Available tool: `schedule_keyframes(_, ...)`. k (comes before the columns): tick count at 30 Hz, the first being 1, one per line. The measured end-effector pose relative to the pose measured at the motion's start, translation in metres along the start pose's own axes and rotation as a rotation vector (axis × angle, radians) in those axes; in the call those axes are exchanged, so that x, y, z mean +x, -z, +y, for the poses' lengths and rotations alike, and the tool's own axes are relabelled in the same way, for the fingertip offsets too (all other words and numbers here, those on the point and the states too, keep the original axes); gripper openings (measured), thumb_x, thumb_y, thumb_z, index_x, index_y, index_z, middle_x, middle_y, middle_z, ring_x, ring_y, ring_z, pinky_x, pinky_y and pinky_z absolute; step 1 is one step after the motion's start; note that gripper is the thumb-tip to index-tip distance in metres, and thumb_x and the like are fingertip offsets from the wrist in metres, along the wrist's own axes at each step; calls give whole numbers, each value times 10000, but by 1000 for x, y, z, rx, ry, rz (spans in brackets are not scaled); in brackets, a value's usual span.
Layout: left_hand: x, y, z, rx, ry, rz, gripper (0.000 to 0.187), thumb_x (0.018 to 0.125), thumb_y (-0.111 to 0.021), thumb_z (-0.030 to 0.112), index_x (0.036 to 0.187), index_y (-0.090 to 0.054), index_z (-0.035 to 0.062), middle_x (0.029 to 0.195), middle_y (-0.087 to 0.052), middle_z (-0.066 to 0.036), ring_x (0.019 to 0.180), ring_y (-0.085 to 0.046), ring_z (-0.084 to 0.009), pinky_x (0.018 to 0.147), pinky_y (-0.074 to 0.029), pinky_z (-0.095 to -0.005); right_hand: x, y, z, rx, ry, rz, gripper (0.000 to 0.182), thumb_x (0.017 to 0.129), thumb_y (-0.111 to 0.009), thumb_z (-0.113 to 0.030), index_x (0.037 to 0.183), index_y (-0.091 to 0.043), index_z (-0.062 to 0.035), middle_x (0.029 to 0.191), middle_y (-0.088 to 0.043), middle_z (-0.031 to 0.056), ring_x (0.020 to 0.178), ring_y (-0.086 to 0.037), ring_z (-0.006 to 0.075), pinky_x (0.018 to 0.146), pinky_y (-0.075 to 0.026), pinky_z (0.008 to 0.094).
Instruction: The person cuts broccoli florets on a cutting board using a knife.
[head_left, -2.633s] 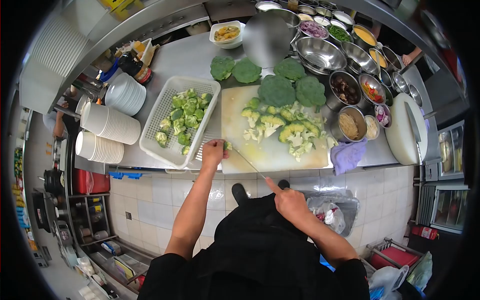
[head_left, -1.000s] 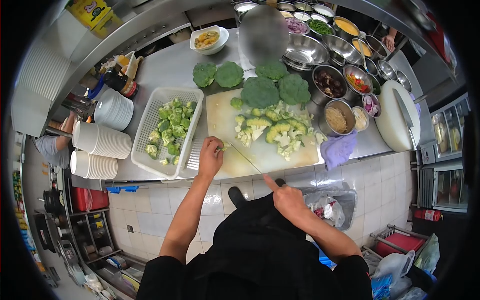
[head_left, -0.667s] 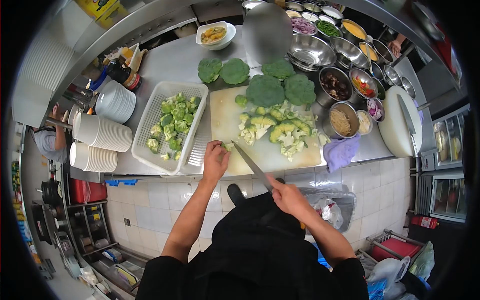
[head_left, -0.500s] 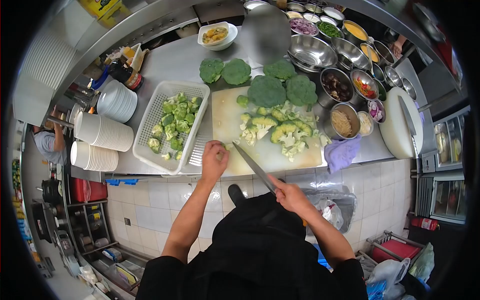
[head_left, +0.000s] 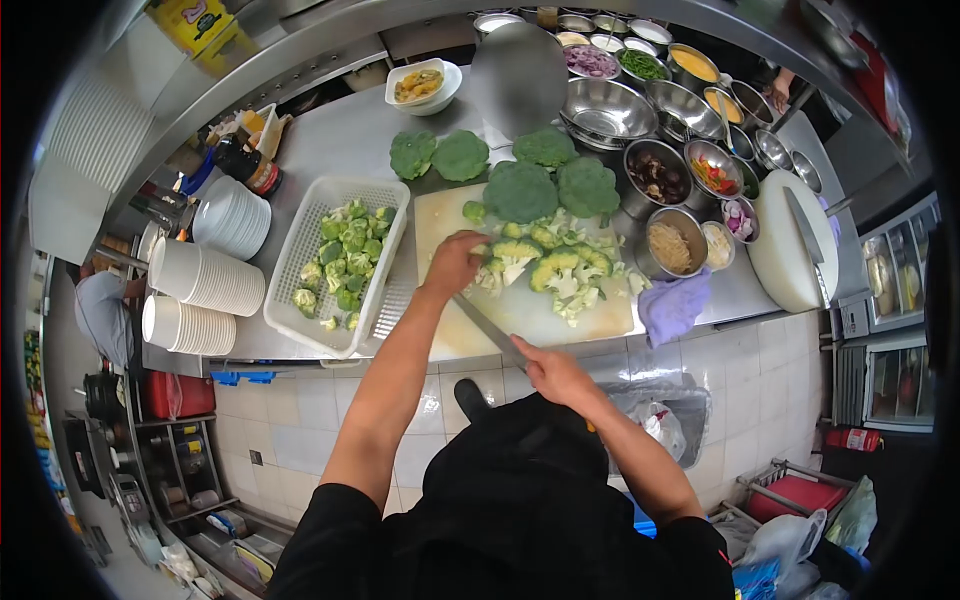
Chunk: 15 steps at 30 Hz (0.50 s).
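Note:
My left hand (head_left: 455, 262) reaches over the cutting board (head_left: 450, 345), its fingers curled on a broccoli piece at the left edge of the cut pile. With my right hand (head_left: 556, 374) I grip a kitchen knife (head_left: 490, 330) by the handle. The blade points up and left, low over the board's front, its tip partly behind my left wrist. Cut broccoli (head_left: 566, 270) lies in a heap mid-board, pale stems showing. Behind it sit whole broccoli heads (head_left: 521, 191), several in all. On the left, a white basket (head_left: 388, 255) holds broccoli florets (head_left: 347, 248).
A purple cloth (head_left: 675, 303) lies at the board's right. Steel bowls (head_left: 608, 108) and pots of ingredients crowd the back right. A round white block (head_left: 785, 235) carries another knife (head_left: 808, 240). Stacked bowls (head_left: 205, 275) stand left. Another person (head_left: 103, 312) is at far left.
My left hand has moved forward and right, from the board's front left to the edge of the cut broccoli. The knife and my right hand have shifted slightly left.

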<state>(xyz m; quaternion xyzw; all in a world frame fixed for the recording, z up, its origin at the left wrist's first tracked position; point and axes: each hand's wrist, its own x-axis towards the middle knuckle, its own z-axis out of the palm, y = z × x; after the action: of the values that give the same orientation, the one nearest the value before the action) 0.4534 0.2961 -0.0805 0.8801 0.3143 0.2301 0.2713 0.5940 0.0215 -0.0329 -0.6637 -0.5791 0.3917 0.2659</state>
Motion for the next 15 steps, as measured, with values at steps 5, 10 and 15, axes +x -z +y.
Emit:
schedule_keyframes(5,-47,43,21,-139,277,188,350,727,-767,-48,1058,-689,31,1077,-594,-95,918,-649,-227,747,-573,-292,-46,24,-4,-138,-62,115,589,898,-563,-97,1468,-509,-237,724,-657,230,692,-656,439,695,-536,550)
schedule_keyframes(10,-78,27,34,-120,247,311,304,712,-776,-61,988,-677,16,1065,-581,-121,854,-603,-240,735,-521,-325,-46,16,-32,-252,1,146,632,879,-607,-100,1491,-477,-185,688,-661,210,654,-662,412,647,-554,543)
schedule_keyframes(15,-81,25,46,-139,291,369,301,725,-790,-53,995,-680,18,1090,-582,-129,908,-612,-261,760,-542,-352,-42,7,-43,-383,10,116,680,865,-620,-100,1517,-449,-183,688,-668,198,633,-672,391,615,-562,523)
